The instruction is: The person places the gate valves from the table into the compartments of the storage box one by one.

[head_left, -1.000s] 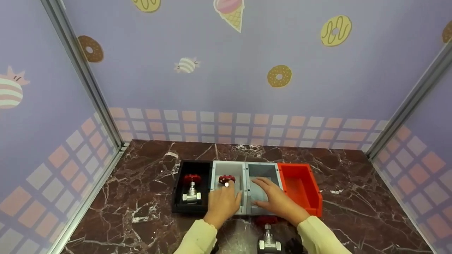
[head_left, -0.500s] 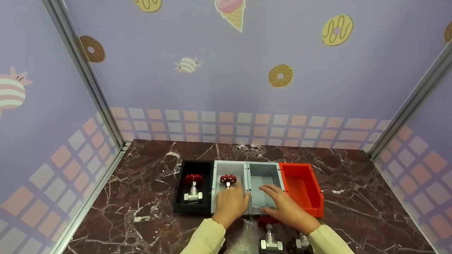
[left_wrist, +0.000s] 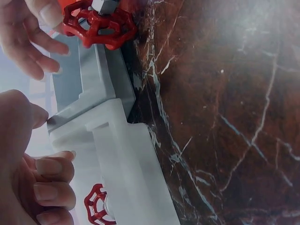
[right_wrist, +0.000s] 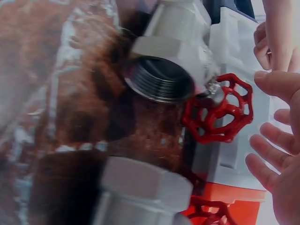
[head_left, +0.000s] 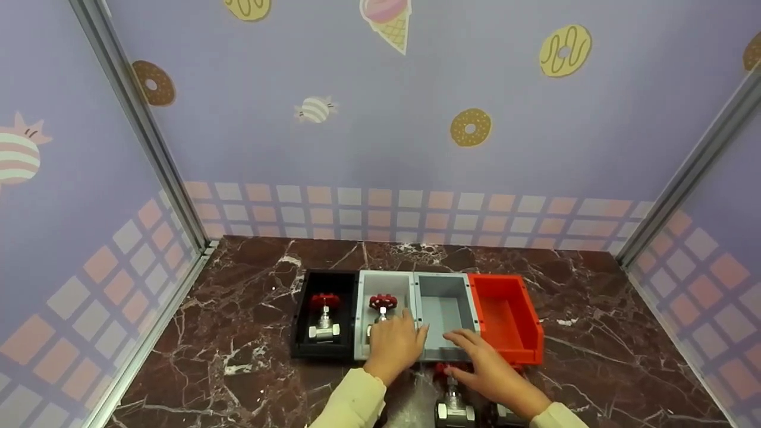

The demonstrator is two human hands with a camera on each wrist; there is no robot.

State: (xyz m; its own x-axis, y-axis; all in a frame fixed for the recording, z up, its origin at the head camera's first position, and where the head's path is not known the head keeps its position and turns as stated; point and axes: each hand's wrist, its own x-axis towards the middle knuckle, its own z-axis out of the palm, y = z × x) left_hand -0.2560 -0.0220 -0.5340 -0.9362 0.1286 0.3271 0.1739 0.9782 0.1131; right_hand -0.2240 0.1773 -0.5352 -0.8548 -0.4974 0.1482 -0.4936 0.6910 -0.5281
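My left hand (head_left: 393, 342) hovers over the front of the white bin (head_left: 386, 275), its fingers loosely curled and holding nothing. Inside that bin lies a valve with a red handwheel (head_left: 383, 302), its metal body partly hidden behind the hand. Fingers relaxed and spread, my right hand (head_left: 492, 371) is at the front of the grey bin (head_left: 443, 276), close over a metal valve (head_left: 454, 411) on the table. The right wrist view shows this valve's red handwheel (right_wrist: 220, 110) beside the fingertips, with a gap between. A second valve (head_left: 505, 415) stands to its right, partly covered by the right arm.
The bins form a joined row. A black bin (head_left: 300, 315) on the left holds another valve (head_left: 324, 328) with a red handwheel; a red bin (head_left: 505, 315) ends the row on the right. Patterned panels (head_left: 380, 154) enclose the dark marbled table (head_left: 238, 309).
My left hand has drawn back from the handwheel in the white bin, uncovering more of that valve. My right hand has moved from over the grey bin toward the front, nearer the valves on the table.
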